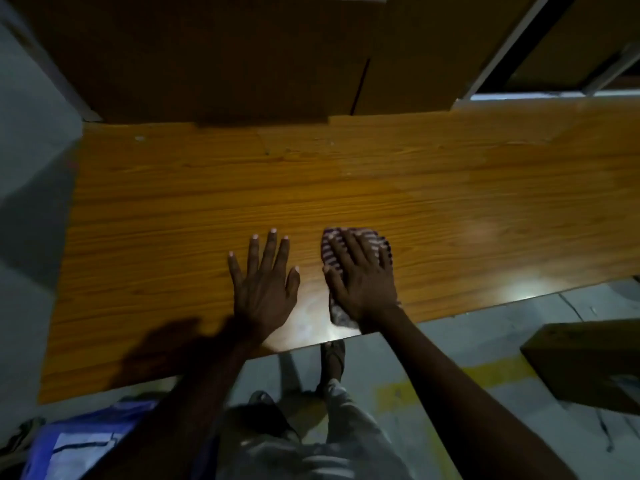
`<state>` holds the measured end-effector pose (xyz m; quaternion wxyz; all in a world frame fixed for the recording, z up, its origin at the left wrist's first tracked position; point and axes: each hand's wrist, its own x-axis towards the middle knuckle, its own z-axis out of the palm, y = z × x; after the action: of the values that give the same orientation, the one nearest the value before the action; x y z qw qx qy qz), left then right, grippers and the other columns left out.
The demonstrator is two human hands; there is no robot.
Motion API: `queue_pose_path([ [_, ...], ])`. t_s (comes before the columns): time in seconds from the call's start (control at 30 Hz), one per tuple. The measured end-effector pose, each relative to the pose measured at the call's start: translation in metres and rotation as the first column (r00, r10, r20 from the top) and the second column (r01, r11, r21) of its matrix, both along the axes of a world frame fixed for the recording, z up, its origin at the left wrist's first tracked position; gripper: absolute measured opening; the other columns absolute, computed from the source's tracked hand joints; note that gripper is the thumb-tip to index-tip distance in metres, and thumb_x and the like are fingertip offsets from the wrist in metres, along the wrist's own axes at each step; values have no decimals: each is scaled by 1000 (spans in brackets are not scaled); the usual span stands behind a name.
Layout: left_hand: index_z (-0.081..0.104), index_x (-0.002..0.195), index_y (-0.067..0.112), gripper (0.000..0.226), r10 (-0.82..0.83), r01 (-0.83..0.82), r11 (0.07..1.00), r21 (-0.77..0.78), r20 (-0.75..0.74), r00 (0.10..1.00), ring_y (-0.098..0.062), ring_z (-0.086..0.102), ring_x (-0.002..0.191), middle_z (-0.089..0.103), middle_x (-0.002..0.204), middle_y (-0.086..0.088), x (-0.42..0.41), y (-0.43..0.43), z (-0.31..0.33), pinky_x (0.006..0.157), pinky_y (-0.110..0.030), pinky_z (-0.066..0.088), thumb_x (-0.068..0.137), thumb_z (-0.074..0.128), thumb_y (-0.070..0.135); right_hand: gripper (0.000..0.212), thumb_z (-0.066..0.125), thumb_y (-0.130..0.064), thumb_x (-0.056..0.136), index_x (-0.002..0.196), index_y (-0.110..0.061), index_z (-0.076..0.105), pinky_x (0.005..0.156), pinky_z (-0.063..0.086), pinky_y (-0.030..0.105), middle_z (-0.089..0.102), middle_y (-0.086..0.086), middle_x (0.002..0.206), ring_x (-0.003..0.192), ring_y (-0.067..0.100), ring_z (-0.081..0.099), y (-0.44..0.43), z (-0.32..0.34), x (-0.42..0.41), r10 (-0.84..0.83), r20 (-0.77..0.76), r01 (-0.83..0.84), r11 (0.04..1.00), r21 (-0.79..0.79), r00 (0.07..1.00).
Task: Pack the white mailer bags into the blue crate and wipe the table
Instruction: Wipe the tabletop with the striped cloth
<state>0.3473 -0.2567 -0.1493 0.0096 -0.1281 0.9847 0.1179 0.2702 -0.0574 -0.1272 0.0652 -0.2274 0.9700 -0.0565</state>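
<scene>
Left hand (pixel 263 285) flat on the wooden table (pixel 450 188), palm down, fingers straight and spread, holding nothing. Right hand (pixel 362 275) just beside it, fingers extended and pressing down on a striped cloth (pixel 375 237) near the table's front edge (cloth sticks out past the fingertips and under the wrist). Blue crate (pixel 41 445) sits on the floor at lower left, below the table edge, with a white mailer bag (pixel 81 448) inside, partly hidden by the left arm. Cardboard boxes (pixel 207 57) stand along the far edge; another box (pixel 585 362) on the floor at right.
</scene>
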Motion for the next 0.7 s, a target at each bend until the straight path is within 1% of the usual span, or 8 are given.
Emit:
queue_pose_path([
  [0.07, 17, 164, 25, 69, 4, -4, 1000, 16, 7, 1000, -29, 0, 159, 4, 173, 1, -7, 4, -2, 121, -68, 0, 103, 21, 57, 66, 20, -65, 102, 161, -39, 11, 122, 11, 55, 3, -10, 170, 157, 15, 2, 29, 0, -25, -103, 18, 103, 995, -13, 995],
  [0.13, 13, 165, 25, 69, 13, -13, 1000, 25, -15, 1000, -28, -3, 159, 1, 173, 2, -8, 7, -1, 121, -67, 1, 104, 21, 57, 66, 21, -65, 102, 162, -36, 12, 122, 13, 54, 5, -8, 170, 157, 16, 4, 48, -2, -12, -135, -37, 135, 991, -17, 990],
  [0.2, 16, 164, 25, 67, 12, -11, 1000, 13, -80, 997, -29, 0, 159, 6, 172, 0, -3, 10, -2, 122, -67, 7, 105, 28, 55, 66, 25, -63, 103, 162, -35, 15, 123, 11, 53, 8, -6, 170, 157, 17, 6, 42, -3, 14, -67, -55, 66, 998, -20, 996],
  [0.27, 17, 164, 27, 66, 24, -25, 1000, -1, -112, 993, -29, 1, 159, 8, 172, -1, -7, 13, -1, 122, -66, 8, 105, 33, 53, 65, 25, -64, 104, 161, -37, 13, 124, 5, 50, 6, -8, 170, 157, 15, 4, 23, -3, 1, 23, -44, -25, 999, -46, 999],
  [0.33, 13, 164, 29, 66, 3, -3, 1000, 1, -61, 998, -28, -2, 159, 4, 173, 0, -24, 14, -1, 122, -66, 6, 105, 30, 54, 64, 24, -64, 103, 161, -40, 13, 124, 4, 50, 7, -10, 170, 157, 14, 5, 12, -1, -39, 71, -47, -72, 997, -35, 996],
  [0.47, 2, 164, 36, 69, -2, 2, 1000, -5, 38, 999, -26, -11, 158, -8, 172, 6, -63, 19, 2, 122, -64, -3, 102, 18, 63, 64, 22, -64, 103, 161, -38, 13, 124, 3, 52, 4, -9, 170, 157, 14, 2, 35, -1, -72, -44, -47, 43, 999, -27, 998],
  [0.57, -4, 163, 37, 70, 48, -49, 999, 13, 47, 998, -25, -17, 157, -14, 171, 8, -76, 25, 5, 122, -64, -8, 102, 15, 66, 65, 21, -62, 104, 162, -36, 8, 124, -1, 51, -1, -8, 170, 157, 14, -4, 25, -2, -47, 3, -22, -3, 1000, -31, 1000],
  [0.7, -1, 163, 38, 71, 95, -95, 995, 2, 42, 995, -24, -14, 158, -10, 171, 8, -85, 25, 2, 122, -63, -7, 101, 19, 66, 64, 24, -63, 102, 161, -38, 14, 123, 3, 54, 8, -8, 170, 157, 16, 5, 2, -1, -113, 16, 6, -16, 999, -44, 1000],
])
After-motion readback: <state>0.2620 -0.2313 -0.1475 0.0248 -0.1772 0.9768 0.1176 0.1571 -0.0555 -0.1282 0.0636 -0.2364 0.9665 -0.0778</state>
